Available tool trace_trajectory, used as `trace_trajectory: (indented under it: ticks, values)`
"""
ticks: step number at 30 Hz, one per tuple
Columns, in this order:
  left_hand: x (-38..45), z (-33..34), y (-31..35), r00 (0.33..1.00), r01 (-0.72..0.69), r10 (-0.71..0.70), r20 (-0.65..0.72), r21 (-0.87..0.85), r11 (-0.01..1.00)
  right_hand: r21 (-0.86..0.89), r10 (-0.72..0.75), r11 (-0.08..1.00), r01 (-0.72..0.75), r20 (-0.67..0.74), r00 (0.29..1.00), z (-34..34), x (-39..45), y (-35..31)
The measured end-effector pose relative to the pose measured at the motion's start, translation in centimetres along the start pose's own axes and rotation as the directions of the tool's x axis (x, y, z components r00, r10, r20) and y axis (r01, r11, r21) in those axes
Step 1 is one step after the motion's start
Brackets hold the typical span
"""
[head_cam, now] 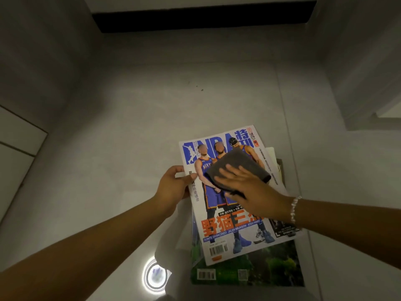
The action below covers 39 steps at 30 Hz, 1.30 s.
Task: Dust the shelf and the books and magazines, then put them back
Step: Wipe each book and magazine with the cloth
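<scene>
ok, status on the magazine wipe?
Left hand pinches NBA magazine edge. Right hand presses grey cloth flat on cover. Magazine atop stack. Nothing blocking.

A home interior: glossy tiled floor [130,131], white cabinet doors [15,135], stacked magazines [245,268].

A pale grey tiled floor [134,118] fills the view. Beyond it runs a dark recess [204,20]; on its near part glows a round light reflection [155,276].
</scene>
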<state>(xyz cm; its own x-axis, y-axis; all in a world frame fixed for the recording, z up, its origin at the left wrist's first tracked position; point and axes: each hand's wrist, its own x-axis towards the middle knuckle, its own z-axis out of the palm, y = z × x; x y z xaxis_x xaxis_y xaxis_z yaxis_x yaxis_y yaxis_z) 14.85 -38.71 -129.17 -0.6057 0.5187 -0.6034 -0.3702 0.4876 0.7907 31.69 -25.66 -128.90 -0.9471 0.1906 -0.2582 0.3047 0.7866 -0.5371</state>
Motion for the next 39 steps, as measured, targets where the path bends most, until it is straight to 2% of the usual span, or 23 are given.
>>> trace_trajectory:
  ticks: [2, 4, 8, 10, 11, 12, 16, 18, 21, 24, 27, 30, 33, 35, 37, 39]
  values:
    - [0.2, 0.0, 0.0, 1.0, 0.004, -0.004, 0.016, 0.004, 1.0, -0.131, -0.075, 0.988, 0.076, 0.014, 0.997, 0.1, 0.4, 1.6]
    - [0.4, 0.1, 0.0, 1.0, 0.002, -0.002, 0.026, -0.004, 1.0, -0.227, -0.088, 0.971, 0.075, -0.048, 0.995, -0.7, 1.0, 3.6]
    - [0.7, 0.5, 0.0, 1.0, 0.008, -0.008, 0.016, -0.001, 1.0, -0.244, 0.129, 0.949, -0.198, -0.269, 0.954, -2.1, 3.7, 5.9]
    - [0.8, 0.5, 0.0, 1.0, 0.017, -0.017, 0.014, -0.002, 1.0, -0.225, 0.254, 0.918, -0.326, -0.299, 0.92, -1.9, 4.9, 5.1]
    - [0.9, 0.5, 0.0, 1.0, 0.018, -0.018, 0.014, -0.004, 1.0, -0.22, 0.266, 0.916, -0.336, -0.293, 0.918, -1.5, 5.3, 4.3]
    - [0.9, 0.5, 0.1, 1.0, 0.018, -0.017, 0.013, -0.006, 1.0, -0.212, 0.234, 0.931, -0.297, -0.28, 0.931, -1.0, 5.4, 3.4]
    - [0.8, 0.6, 0.0, 1.0, -0.003, 0.003, 0.01, -0.001, 1.0, -0.201, -0.065, 0.979, 0.036, -0.137, 0.988, 0.3, 4.9, 1.3]
    - [0.8, 0.6, 0.0, 1.0, -0.008, 0.008, 0.01, -0.007, 1.0, -0.239, -0.1, 0.968, 0.078, -0.084, 0.991, -0.6, 5.3, 2.1]
    - [0.7, 0.7, -0.1, 1.0, -0.008, 0.008, -0.001, -0.009, 1.0, -0.275, 0.047, 0.958, -0.083, -0.135, 0.99, -2.4, 6.2, 4.5]
    - [0.6, 0.8, 0.0, 1.0, 0.002, -0.003, -0.002, -0.01, 1.0, -0.18, 0.317, 0.917, -0.356, -0.216, 0.924, -3.5, 7.1, 5.9]
    - [0.6, 0.8, 0.1, 1.0, 0.007, -0.007, -0.002, -0.016, 1.0, -0.12, 0.44, 0.873, -0.472, -0.223, 0.87, -3.3, 7.8, 4.8]
    - [0.8, 0.6, -0.1, 1.0, 0.013, -0.013, 0.02, -0.028, 1.0, -0.131, 0.331, 0.92, -0.368, -0.241, 0.912, -2.2, 7.7, 2.1]
    - [0.8, 0.4, -0.2, 0.999, 0.01, -0.008, 0.049, -0.041, 0.999, -0.229, 0.096, 0.965, -0.13, -0.154, 0.983, -0.7, 7.1, -0.3]
    - [0.7, 0.3, -0.2, 0.998, 0.003, 0.0, 0.064, -0.051, 0.999, -0.291, 0.009, 0.956, -0.033, -0.083, 0.997, -1.0, 7.1, 0.1]
    - [0.7, 0.3, -0.2, 0.998, 0.001, 0.003, 0.066, -0.063, 0.998, -0.286, 0.027, 0.957, -0.044, -0.063, 0.998, -1.9, 7.4, 1.5]
    - [0.6, 0.4, -0.2, 0.998, 0.001, 0.003, 0.057, -0.054, 0.999, -0.233, 0.163, 0.954, -0.186, -0.112, 0.98, -2.8, 7.9, 2.8]
